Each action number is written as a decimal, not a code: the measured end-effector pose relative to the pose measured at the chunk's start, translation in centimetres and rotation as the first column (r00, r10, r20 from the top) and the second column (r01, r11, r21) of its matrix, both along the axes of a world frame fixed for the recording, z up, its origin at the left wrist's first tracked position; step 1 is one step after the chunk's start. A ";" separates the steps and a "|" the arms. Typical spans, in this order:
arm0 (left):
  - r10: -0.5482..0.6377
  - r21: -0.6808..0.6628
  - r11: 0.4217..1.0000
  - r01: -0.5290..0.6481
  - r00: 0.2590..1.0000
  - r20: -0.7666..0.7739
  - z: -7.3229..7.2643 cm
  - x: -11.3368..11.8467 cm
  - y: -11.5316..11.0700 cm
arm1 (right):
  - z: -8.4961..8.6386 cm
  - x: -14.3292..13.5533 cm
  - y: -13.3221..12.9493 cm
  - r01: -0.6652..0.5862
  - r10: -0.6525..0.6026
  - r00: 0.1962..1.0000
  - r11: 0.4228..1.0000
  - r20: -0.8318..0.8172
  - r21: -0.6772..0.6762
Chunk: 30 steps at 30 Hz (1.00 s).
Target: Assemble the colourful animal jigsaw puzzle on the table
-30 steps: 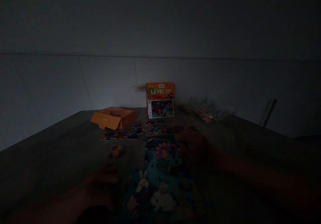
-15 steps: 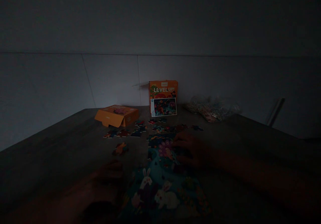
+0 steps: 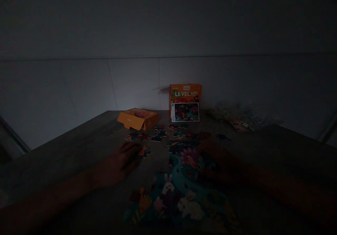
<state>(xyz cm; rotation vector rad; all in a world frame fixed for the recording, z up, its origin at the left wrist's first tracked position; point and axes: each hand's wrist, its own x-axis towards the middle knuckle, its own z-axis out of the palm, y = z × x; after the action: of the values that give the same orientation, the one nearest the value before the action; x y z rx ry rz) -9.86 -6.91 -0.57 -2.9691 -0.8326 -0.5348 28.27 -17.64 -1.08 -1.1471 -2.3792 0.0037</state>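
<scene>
The scene is very dark. A partly assembled jigsaw puzzle (image 3: 176,179) with white rabbits and a pink peacock lies in front of me. My left hand (image 3: 122,163) is left of it, its fingers closed at the edge of an orange puzzle piece (image 3: 144,151) on the table. Over the puzzle's upper right edge rests my right hand (image 3: 219,158), with thumb and fingers apart and the fingertips dim. Several loose puzzle pieces (image 3: 159,135) lie beyond the puzzle.
An orange box (image 3: 138,118) lies with its flap open at the back left. Another orange box (image 3: 185,93) stands upright behind a picture card (image 3: 185,112). Clear plastic bags (image 3: 242,117) lie at the back right of the grey table (image 3: 79,147), near the wall.
My left hand has moved forward to the orange piece. My right hand stays on the puzzle. The whole view has shifted, so things appear farther right.
</scene>
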 end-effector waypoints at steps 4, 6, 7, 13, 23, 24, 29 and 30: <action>-0.055 -0.085 0.995 0.058 0.998 0.039 0.0 0.5 -0.5 | -0.2 0.1 -0.2 -0.018 0.018 0.999 1.000 0.028 0.018; -0.056 -0.104 0.993 0.063 0.996 0.073 0.2 0.8 -0.8 | -0.3 0.2 -0.2 -0.024 0.023 0.998 0.999 0.050 0.021; -0.049 -0.117 0.991 0.059 0.995 0.088 0.3 0.8 -0.9 | -0.4 0.3 -0.2 -0.025 0.024 0.998 0.999 0.062 0.020; 0.004 -0.199 0.980 0.017 0.995 0.104 0.2 0.6 -0.7 | -0.9 0.6 0.2 -0.090 0.081 0.994 0.988 0.073 0.128; -0.001 -0.238 0.971 0.024 0.995 0.098 0.4 0.4 -0.7 | -0.1 0.0 -0.1 -0.177 0.160 0.983 0.958 0.090 0.224; 0.000 -0.243 0.970 0.024 0.995 0.100 0.4 0.4 -0.7 | 0.0 -0.1 -0.1 -0.188 0.170 0.981 0.957 0.095 0.223; 0.005 -0.273 0.961 0.039 0.987 0.158 0.4 0.5 -1.0 | 0.2 -0.1 -0.2 -0.193 0.169 0.978 0.954 0.120 0.228; 0.002 -0.268 0.963 0.044 0.985 0.171 0.4 0.5 -1.1 | 0.2 -0.1 -0.2 -0.192 0.168 0.979 0.952 0.118 0.239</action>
<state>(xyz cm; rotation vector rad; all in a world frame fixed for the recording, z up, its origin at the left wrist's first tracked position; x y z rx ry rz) -9.36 -8.04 -0.19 -3.2176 -0.9610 -0.7408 28.13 -17.82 -0.91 -0.8272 -2.4762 -0.2874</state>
